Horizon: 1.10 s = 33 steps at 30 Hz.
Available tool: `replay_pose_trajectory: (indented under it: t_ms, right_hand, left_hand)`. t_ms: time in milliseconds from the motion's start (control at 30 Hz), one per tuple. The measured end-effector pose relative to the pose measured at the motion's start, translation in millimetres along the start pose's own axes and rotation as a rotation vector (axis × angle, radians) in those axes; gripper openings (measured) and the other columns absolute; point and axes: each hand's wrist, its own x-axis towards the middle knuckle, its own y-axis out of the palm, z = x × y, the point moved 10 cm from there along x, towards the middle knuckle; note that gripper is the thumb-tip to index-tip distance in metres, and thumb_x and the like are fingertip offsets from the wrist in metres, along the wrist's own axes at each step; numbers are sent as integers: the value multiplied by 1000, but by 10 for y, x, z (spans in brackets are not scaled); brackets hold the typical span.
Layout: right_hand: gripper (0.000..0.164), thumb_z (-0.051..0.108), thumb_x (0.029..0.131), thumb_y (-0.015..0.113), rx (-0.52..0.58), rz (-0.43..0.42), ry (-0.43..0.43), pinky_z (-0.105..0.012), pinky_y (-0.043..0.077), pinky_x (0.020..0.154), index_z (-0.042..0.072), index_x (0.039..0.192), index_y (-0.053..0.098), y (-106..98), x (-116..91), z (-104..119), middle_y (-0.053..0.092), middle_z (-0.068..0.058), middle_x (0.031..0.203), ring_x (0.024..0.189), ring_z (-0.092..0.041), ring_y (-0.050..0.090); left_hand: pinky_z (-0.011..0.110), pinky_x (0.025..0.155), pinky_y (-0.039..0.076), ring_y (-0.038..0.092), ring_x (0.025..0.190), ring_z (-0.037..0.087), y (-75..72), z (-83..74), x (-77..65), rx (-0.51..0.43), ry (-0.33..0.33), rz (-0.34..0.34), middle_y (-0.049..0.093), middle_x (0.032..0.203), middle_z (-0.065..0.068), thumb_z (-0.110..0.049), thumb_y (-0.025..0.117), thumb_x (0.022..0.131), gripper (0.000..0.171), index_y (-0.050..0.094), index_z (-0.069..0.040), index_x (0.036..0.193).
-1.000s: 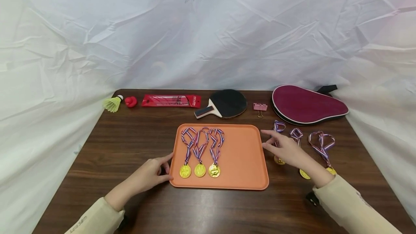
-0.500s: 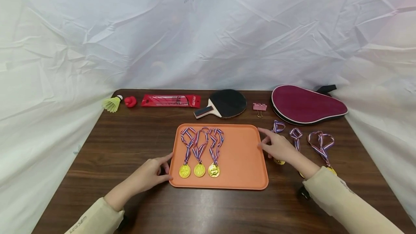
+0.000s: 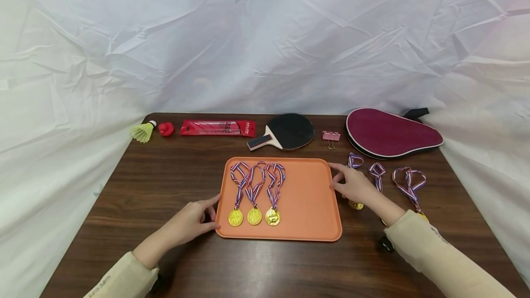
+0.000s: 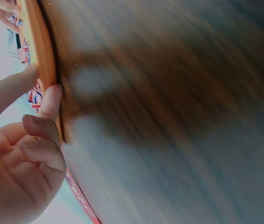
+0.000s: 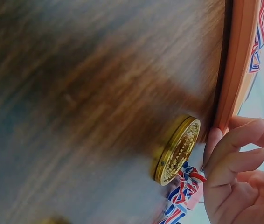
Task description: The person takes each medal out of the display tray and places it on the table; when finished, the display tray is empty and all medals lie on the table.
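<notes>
An orange tray [image 3: 308,197] lies on the table, with three gold medals on striped ribbons in its left half, among them the rightmost medal [image 3: 273,216]. At the tray's left edge, my left hand [image 3: 192,220] grips the rim with thumb and index finger; in the left wrist view its other fingers curl [image 4: 43,151] just off the edge. My right hand [image 3: 357,187] grips the right rim likewise, its curled fingers [image 5: 234,168] showing in the right wrist view. Beside that hand lies another medal [image 5: 178,149], its ribbon [image 3: 355,160] partly hidden behind the hand in the head view.
More medals with ribbons [image 3: 409,185] lie at the right. Along the back stand or lie a shuttlecock [image 3: 142,132], red rubber duck [image 3: 166,129], red packet [image 3: 218,128], table tennis bat [image 3: 291,132], pink binder clip [image 3: 331,136] and maroon bat case [image 3: 391,133]. White cloth hangs behind.
My right hand has moved left from just off the tray onto its right rim. The left hand stays at the left rim. The tray has barely shifted.
</notes>
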Motion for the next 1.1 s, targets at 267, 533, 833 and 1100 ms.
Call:
replay_pose_trajectory:
  t_ms: [267, 533, 833, 1100]
  right_hand:
    - [59, 13, 84, 62, 3, 0, 23, -32, 43, 48, 9, 136, 35, 5, 14, -26, 59, -3, 83, 49, -15, 53]
    - [59, 13, 83, 62, 7, -5, 37, -32, 43, 49, 9, 135, 35, -22, 0, -21, 57, -4, 83, 52, -15, 53]
    - [59, 13, 84, 62, -2, 13, 61, -31, 43, 50, 9, 136, 34, 1, 6, -7, 57, -3, 82, 52, -15, 54]
    - [60, 13, 84, 61, 4, 24, 72, -31, 44, 51, 10, 136, 33, -8, 11, -11, 58, -4, 83, 53, -16, 54]
  left_hand:
    - [22, 45, 33, 39, 52, 6, -193, -84, 2, 59, -26, -150, 52, 74, -7, -22, 73, 75, 61, 49, -4, 128]
    - [20, 50, 35, 43, 57, 6, -125, -286, 2, 63, 73, -261, 52, 72, -6, -22, 75, 72, 40, 64, -8, 108]
    - [21, 51, 36, 43, 59, 6, -16, -267, 51, 162, -14, -260, 48, 71, -10, -33, 78, 67, 37, 67, -16, 98]
    - [26, 49, 35, 41, 59, 8, 35, -234, 147, 200, -85, -224, 46, 69, -8, -42, 80, 59, 49, 68, -14, 97]
